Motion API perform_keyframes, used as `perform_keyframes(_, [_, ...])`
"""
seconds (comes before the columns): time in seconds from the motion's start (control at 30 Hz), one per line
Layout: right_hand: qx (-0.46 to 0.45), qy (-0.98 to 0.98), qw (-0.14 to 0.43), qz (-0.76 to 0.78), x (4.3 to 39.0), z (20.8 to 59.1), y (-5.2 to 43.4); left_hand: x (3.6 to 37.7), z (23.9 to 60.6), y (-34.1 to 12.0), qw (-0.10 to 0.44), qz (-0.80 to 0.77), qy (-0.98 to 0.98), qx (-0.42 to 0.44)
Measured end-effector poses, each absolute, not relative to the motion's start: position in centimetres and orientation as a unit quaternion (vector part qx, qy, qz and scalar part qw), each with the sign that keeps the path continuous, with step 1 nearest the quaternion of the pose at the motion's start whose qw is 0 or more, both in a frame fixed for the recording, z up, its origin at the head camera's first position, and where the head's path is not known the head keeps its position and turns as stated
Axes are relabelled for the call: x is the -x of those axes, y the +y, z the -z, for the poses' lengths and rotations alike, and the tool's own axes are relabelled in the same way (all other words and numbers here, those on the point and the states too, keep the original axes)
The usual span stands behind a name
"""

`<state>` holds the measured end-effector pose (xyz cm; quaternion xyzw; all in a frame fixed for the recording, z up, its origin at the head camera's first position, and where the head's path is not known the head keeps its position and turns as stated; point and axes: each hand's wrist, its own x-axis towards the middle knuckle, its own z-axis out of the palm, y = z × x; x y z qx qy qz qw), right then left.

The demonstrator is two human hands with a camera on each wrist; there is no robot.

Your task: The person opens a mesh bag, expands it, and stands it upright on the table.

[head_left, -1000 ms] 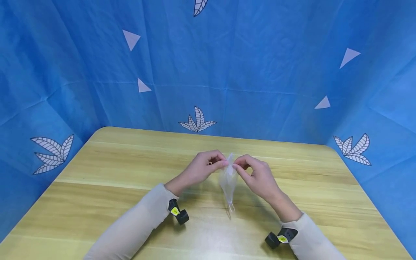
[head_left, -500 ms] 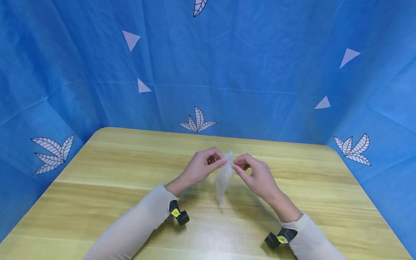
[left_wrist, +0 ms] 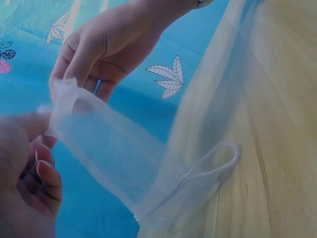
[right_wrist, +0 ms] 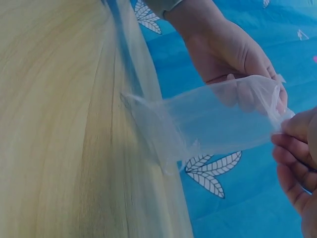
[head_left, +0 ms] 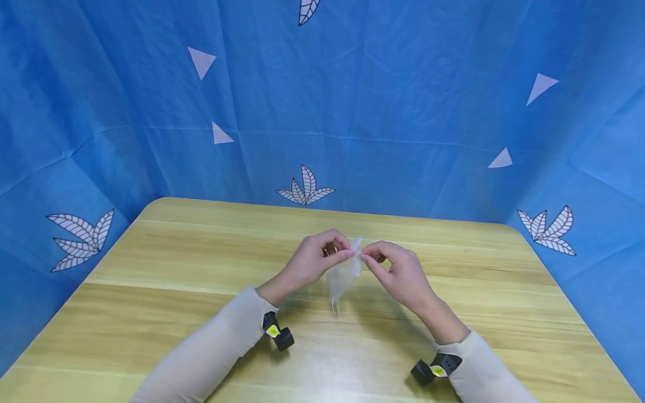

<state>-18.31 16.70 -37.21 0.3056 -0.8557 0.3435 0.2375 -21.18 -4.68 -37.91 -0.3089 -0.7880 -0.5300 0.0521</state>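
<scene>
A sheer white drawstring pouch (head_left: 342, 277) hangs between my two hands above the table. My left hand (head_left: 313, 258) pinches its upper edge between thumb and index finger. Close beside it, my right hand (head_left: 402, 275) pinches the same edge from the right, the fingertips of both hands nearly meeting. The pouch's body (left_wrist: 111, 144) looks flat and see-through in the left wrist view. At its lower end dangles a thin cord loop (left_wrist: 235, 151). Through the mesh (right_wrist: 218, 119) in the right wrist view, the fingers of the left hand show behind it.
Light wood-grain table (head_left: 201, 257) lies under both hands. Blue cloth (head_left: 403, 112) with white leaf and triangle prints hangs behind it and at both sides. Each wrist wears a black strap with a small camera, the left one (head_left: 284, 338) and the right one (head_left: 422, 372).
The pouch's lower end and cord loop have swung to the left and slightly up. Both hands have stayed almost in place, still pinching the upper edge.
</scene>
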Motion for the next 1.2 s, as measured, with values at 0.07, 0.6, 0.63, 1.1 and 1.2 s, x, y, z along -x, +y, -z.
perform_keyframes(0.07, [-0.307, -0.854, 0.239, -0.345, 18.28, 37.18, 16.71, 21.21, 37.97, -4.63, 0.054, 0.527, -0.789, 0.309])
perform_keyframes(0.6, [-0.299, -0.862, 0.216, -0.349, 18.01, 36.91, 16.45, 21.13, 37.75, -4.64, 0.025, 0.514, -0.801, 0.306])
perform_keyframes(0.63, [-0.299, -0.861, 0.216, -0.349, 18.02, 36.94, 16.46, 21.11, 37.74, -4.63, 0.032, 0.514, -0.8, 0.306])
perform_keyframes(1.1, [-0.259, -0.864, 0.167, -0.397, 17.96, 36.9, 16.35, 20.94, 37.84, -4.46, 0.055, 0.525, -0.797, 0.292])
perform_keyframes(1.2, [-0.24, -0.874, 0.138, -0.4, 18.04, 36.9, 16.23, 20.97, 37.93, -4.5, 0.045, 0.518, -0.798, 0.305])
